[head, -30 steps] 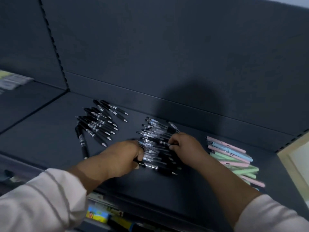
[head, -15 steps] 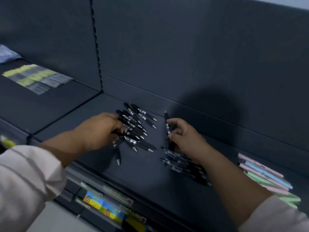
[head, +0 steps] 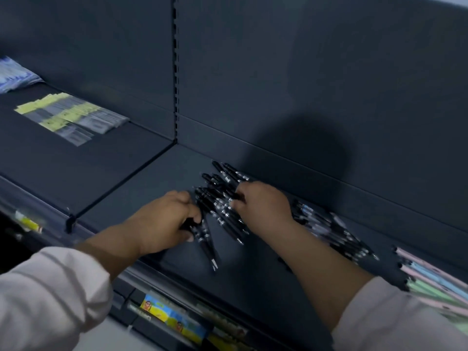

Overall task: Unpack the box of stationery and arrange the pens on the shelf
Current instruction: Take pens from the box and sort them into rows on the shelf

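My left hand grips a few black pens on the shelf; my right hand, just beside, pinches others. Light, stiff, probably slick: best gripped mid-barrel.

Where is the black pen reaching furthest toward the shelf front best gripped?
Probably mid-barrel, pinched from above across its width: the black pen lies flat, tip end clear of the pile, other end gripped by the left hand.
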Demonstrator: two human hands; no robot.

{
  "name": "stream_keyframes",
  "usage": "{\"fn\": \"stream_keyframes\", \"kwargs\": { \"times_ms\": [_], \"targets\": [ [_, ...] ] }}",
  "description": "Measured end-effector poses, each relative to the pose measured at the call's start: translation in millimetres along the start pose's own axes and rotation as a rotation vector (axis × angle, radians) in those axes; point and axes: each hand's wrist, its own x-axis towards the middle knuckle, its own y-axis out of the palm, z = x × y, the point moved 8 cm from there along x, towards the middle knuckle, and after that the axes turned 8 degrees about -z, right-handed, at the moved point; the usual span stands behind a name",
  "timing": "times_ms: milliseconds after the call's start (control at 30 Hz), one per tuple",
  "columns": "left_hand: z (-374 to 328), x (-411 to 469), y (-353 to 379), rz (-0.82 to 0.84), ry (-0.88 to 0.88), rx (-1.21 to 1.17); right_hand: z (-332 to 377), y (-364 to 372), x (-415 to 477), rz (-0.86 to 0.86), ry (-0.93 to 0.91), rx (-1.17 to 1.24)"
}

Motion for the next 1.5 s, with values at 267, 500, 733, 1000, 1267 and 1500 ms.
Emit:
{"fn": "stream_keyframes", "kwargs": {
  "times_ms": [267,500,733,1000,1267,1500],
  "targets": [
    [-15,18,3,-0.082,0.002,0.11,-7,30,-4,0.069,0.072,0.149],
    [-44,28,1,-0.179,0.189,0.23,-82,-8,-47,-0.103,0.155,0.092],
    [-87,39,11,-0.188,0.338,0.29,-179,6,-102,0.264,0.367,-0.154],
    [-95,36,15,-0.229,0.295,0.305,-180,2,-120,0.293,0.305,-0.106],
    [-95,20,12,-0.308,0.117,0.407,-169,-11,-106,0.216,0.22,-0.074],
    [-98,5,8,-0.255,-0.072,0.432,-126,-2,-88,0.221,0.009,-0.016]
  ]
}}
